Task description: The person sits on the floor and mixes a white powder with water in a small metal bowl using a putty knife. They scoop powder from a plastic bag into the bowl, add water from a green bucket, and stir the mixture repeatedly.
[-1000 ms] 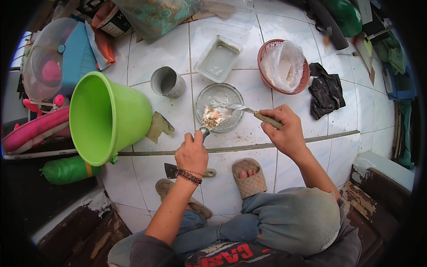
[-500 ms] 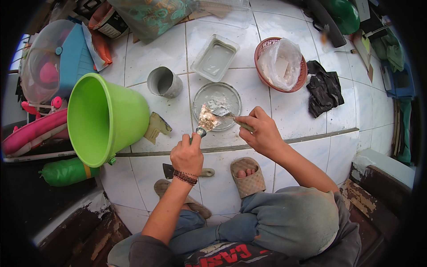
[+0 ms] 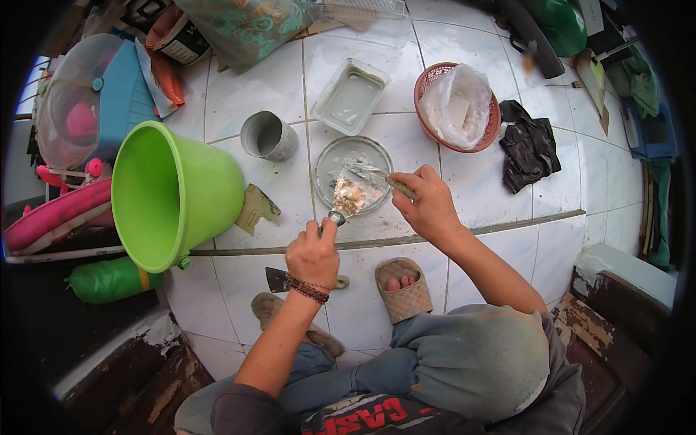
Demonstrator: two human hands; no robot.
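My left hand (image 3: 312, 257) is closed round the dark handle of a wide putty knife (image 3: 350, 194), its blade smeared with white and rusty brown. In my right hand (image 3: 428, 201) is a second, narrower putty knife (image 3: 367, 170) with a worn handle, its blade coated in pale paste. Both blades are over a round shallow dish (image 3: 323, 179) holding white paste. A third putty knife (image 3: 276, 280), dark-bladed, lies on the tiles behind my left wrist, which hides its middle.
Beyond the dish stand a grey cup (image 3: 269, 136), a rectangular plastic tub (image 3: 383, 77) and a red basket (image 3: 420, 116) with a white bag. A green bucket (image 3: 217, 174) lies tilted at left beside a stained scraper piece (image 3: 255, 209). Right is a crumpled black bag (image 3: 531, 148).
My left hand and its putty knife have moved slightly right and the blade now sits lower over the dish. The right putty knife has shifted up and right, apart from the other blade.
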